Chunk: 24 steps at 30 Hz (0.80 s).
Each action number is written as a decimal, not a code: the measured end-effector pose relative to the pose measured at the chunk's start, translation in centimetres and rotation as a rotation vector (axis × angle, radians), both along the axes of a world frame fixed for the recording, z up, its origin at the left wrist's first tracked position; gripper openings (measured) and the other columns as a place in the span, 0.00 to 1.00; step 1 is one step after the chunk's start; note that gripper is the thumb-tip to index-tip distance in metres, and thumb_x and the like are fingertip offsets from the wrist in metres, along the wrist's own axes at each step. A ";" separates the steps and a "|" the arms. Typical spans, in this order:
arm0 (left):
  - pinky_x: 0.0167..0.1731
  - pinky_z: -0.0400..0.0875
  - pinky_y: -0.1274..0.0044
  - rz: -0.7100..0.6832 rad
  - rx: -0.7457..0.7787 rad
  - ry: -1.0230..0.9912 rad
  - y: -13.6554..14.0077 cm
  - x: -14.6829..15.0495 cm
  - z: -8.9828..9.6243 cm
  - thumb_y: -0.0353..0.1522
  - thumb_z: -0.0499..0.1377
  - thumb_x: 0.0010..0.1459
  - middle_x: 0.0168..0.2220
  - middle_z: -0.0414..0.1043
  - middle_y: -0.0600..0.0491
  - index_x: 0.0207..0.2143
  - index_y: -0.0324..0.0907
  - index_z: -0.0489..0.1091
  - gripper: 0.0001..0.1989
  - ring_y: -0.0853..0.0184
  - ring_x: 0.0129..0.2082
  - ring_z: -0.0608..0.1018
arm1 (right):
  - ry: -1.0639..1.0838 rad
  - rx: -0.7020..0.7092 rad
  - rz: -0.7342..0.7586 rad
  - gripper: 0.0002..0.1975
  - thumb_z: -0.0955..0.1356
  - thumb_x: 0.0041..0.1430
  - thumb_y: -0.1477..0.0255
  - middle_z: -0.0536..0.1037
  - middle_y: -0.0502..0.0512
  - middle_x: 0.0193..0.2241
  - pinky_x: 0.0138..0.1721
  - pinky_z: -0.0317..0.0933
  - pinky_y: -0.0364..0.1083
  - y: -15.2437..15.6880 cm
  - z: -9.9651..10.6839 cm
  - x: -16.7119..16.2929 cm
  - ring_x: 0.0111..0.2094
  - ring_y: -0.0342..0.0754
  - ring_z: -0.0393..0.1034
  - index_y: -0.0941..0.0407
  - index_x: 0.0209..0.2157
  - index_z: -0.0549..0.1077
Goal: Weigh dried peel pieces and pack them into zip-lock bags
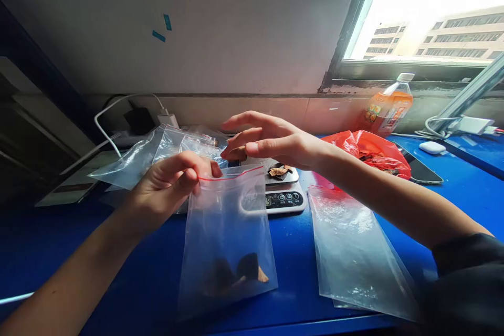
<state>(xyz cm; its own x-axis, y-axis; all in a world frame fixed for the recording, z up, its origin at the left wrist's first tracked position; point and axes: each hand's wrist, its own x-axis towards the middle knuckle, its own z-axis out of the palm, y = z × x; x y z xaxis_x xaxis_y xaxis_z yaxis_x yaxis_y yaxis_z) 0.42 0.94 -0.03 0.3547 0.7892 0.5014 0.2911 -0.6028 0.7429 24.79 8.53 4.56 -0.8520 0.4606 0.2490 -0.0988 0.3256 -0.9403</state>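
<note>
Clear plastic, edged with a red line at its mouth, forms the zip bag (232,220) in front of the scale (283,203). The left hand (167,184) pinches one top corner of it between thumb and curled fingers. Dark pieces (249,266) with a paler brown edge lie in its bottom.

Just above the mouth, the right hand (277,139) holds a brown piece (237,154) by the thumb and lower fingers, while the upper fingers reach forward, spread apart. Under that hand, dried slices (279,170) sit on the scale, whose display is partly behind the zip bag.

Flat bags (354,257) lie to the right on the blue table (293,294). Behind them are a red bag (384,152), a phone (427,170) and an orange bottle (388,110). More clear bags (126,160) lie behind the left hand.
</note>
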 end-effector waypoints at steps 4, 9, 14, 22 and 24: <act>0.35 0.68 0.72 -0.182 -0.111 -0.157 0.0 -0.1 0.2 0.44 0.56 0.66 0.26 0.62 0.57 0.33 0.47 0.69 0.13 0.67 0.31 0.68 | -0.041 0.052 -0.007 0.21 0.63 0.65 0.59 0.79 0.57 0.49 0.54 0.64 0.50 0.5 0.5 -0.3 0.56 0.51 0.70 0.54 0.55 0.67; 0.34 0.66 0.74 -0.188 -0.108 -0.170 -0.2 0.1 0.5 0.43 0.57 0.66 0.28 0.65 0.56 0.34 0.47 0.70 0.12 0.67 0.32 0.68 | -0.130 0.460 -0.345 0.19 0.66 0.63 0.58 0.78 0.58 0.46 0.51 0.64 0.52 0.8 -0.5 2.8 0.50 0.53 0.71 0.57 0.48 0.72; 0.43 0.67 0.73 -0.052 -0.016 -0.118 -0.1 0.7 0.6 0.43 0.59 0.65 0.36 0.69 0.54 0.32 0.45 0.71 0.12 0.66 0.40 0.71 | -0.587 0.897 -0.416 0.16 0.70 0.60 0.65 0.78 0.62 0.42 0.49 0.63 0.57 0.2 -4.2 6.1 0.47 0.58 0.67 0.58 0.47 0.75; 0.37 0.67 0.79 0.105 -0.018 0.014 0.4 1.3 -0.1 0.45 0.57 0.65 0.37 0.71 0.55 0.35 0.45 0.71 0.14 0.69 0.37 0.73 | -0.503 0.865 -0.459 0.04 0.68 0.62 0.72 0.79 0.58 0.35 0.43 0.63 0.51 0.8 -6.6 5.1 0.41 0.53 0.68 0.58 0.36 0.75; 0.34 0.67 0.79 0.125 -0.037 0.042 0.5 1.3 -0.3 0.47 0.56 0.65 0.35 0.71 0.55 0.35 0.45 0.71 0.16 0.69 0.34 0.73 | -0.455 0.866 -0.473 0.05 0.68 0.62 0.71 0.78 0.58 0.35 0.43 0.63 0.51 0.9 -6.5 4.8 0.40 0.52 0.69 0.57 0.35 0.75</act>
<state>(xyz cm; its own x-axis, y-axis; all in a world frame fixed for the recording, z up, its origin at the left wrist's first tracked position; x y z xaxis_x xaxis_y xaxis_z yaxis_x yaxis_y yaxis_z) 1.72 1.48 -0.38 0.2725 0.8463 0.4578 0.3939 -0.5322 0.7494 29.57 9.48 -1.90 -0.7289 0.5864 0.3533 0.5108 0.8095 -0.2896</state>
